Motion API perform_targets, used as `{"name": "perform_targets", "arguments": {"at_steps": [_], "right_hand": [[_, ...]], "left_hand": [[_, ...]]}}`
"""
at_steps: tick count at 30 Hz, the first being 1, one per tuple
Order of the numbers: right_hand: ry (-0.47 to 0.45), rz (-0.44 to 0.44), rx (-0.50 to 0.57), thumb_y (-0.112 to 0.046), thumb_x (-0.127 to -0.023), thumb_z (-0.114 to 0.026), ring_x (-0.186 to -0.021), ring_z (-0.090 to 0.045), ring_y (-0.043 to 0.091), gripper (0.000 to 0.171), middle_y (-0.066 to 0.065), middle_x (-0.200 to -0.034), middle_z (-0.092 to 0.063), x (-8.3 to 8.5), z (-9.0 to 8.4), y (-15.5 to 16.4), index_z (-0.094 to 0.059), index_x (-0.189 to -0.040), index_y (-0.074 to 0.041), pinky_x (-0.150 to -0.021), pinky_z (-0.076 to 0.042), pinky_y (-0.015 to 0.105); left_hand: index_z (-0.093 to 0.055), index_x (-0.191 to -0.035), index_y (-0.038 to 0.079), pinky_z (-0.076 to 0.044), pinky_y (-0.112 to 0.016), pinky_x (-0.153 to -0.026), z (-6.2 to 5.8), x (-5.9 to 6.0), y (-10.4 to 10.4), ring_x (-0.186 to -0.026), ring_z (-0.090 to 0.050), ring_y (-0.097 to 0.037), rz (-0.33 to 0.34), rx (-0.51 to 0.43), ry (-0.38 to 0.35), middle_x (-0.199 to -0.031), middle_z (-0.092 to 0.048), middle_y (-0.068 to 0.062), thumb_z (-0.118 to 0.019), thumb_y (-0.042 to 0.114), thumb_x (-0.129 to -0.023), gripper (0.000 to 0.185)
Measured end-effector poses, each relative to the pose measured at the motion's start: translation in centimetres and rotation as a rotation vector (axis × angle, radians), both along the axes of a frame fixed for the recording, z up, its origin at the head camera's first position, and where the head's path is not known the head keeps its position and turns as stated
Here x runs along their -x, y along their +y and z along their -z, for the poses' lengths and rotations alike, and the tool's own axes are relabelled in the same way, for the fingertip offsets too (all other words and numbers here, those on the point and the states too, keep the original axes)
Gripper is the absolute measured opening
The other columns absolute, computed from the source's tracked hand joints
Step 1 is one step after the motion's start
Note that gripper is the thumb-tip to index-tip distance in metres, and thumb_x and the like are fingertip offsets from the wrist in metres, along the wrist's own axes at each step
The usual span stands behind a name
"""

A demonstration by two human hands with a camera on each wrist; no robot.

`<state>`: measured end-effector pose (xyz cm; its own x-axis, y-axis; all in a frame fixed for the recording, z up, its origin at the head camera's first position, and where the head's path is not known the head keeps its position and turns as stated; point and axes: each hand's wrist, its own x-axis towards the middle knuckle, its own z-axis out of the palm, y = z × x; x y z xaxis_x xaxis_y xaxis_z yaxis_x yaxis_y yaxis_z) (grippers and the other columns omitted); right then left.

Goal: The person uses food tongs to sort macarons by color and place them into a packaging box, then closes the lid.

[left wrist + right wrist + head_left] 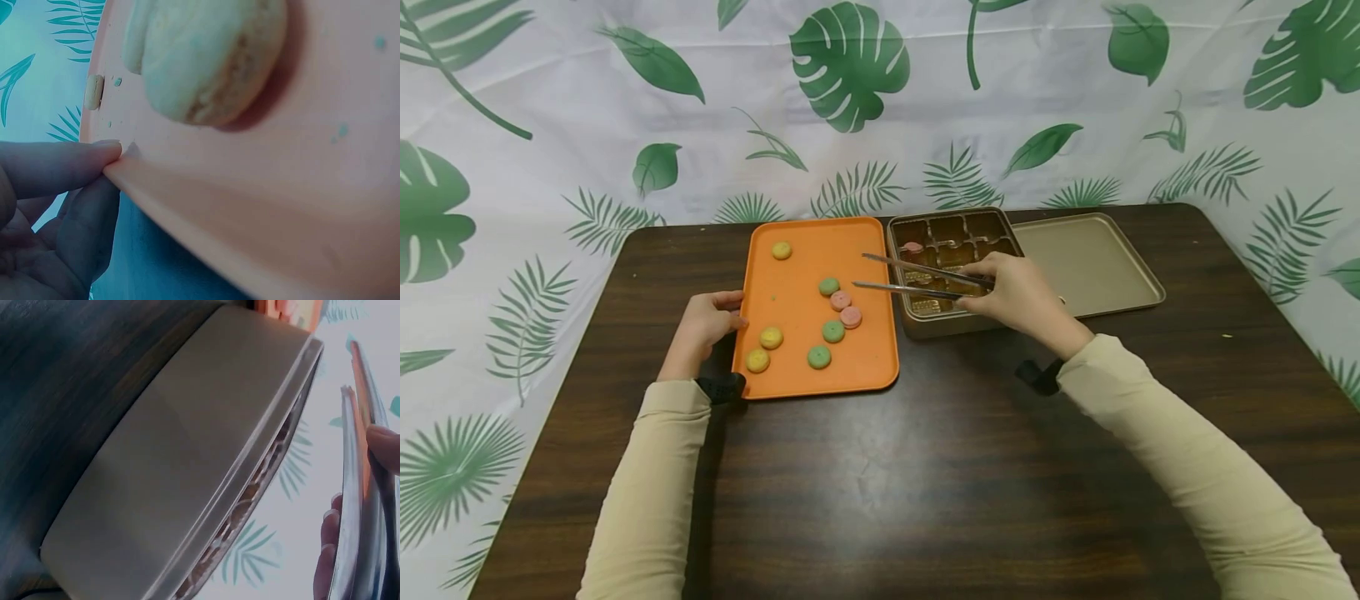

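Right hand (1018, 293): fingers pinch slim shiny metal tongs (917, 279), tips apart, over the tin.
Left hand (706, 323): fingers grip the smooth orange tray's (865, 250) rim.
Tray: round macarons (833, 331).
Tin (955, 321): gold, gridded, on the table (925, 467).

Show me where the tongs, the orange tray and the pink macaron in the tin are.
tongs (910, 277): head view, on the middle of the two arms.
orange tray (797, 283): head view, on its bare floor.
pink macaron (913, 247): head view, on its top, inside the tin's back left compartment.

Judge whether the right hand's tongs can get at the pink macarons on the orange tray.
Probably yes: the tongs in the right hand point, open, over the orange tray, with nothing between their tips and the pink macarons.
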<state>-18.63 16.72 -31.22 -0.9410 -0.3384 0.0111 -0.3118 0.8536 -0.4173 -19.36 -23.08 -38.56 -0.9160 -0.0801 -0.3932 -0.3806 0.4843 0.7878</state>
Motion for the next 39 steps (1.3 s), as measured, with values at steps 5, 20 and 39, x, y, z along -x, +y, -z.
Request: {"name": "perform_targets", "arguments": {"at_steps": [5,20,39], "right_hand": [[-0.049,-0.038,-0.05,-0.022,-0.083,-0.073,-0.083,-0.062,0.03,0.044,0.021,-0.119,-0.063,-0.3,-0.2,-0.9,-0.065,-0.123,-0.006,-0.064,-0.045,0.038],[-0.061,-0.113,-0.235,-0.025,-0.083,-0.073,-0.104,-0.061,0.037,0.043,0.019,-0.128,-0.059,-0.5,-0.5,-2.3,-0.066,-0.123,-0.01,-0.081,-0.053,0.052],[0.032,-0.183,-0.346,-0.023,-0.082,-0.074,-0.083,-0.063,0.024,0.04,0.009,-0.102,-0.063,-0.8,-0.3,-4.2,-0.068,-0.12,-0.01,-0.065,-0.055,0.04]], "left_hand": [[-0.036,-0.146,0.0,-0.05,-0.031,-0.098,0.1,0.1,0.0,-0.125,-0.048,-0.034,0.005,0.002,0.005,-0.145,-0.042,-0.025,-0.05,-0.006,-0.091,0.057],[-0.036,-0.145,-0.001,-0.047,-0.011,-0.075,0.2,0.0,-0.1,-0.126,-0.048,-0.033,0.0,0.002,0.021,-0.144,-0.043,-0.025,-0.051,-0.008,-0.09,0.057],[-0.036,-0.146,0.0,-0.044,-0.042,-0.106,0.5,-0.2,0.1,-0.127,-0.048,-0.034,-0.011,0.003,0.022,-0.145,-0.043,-0.025,-0.052,-0.007,-0.091,0.058]]}}
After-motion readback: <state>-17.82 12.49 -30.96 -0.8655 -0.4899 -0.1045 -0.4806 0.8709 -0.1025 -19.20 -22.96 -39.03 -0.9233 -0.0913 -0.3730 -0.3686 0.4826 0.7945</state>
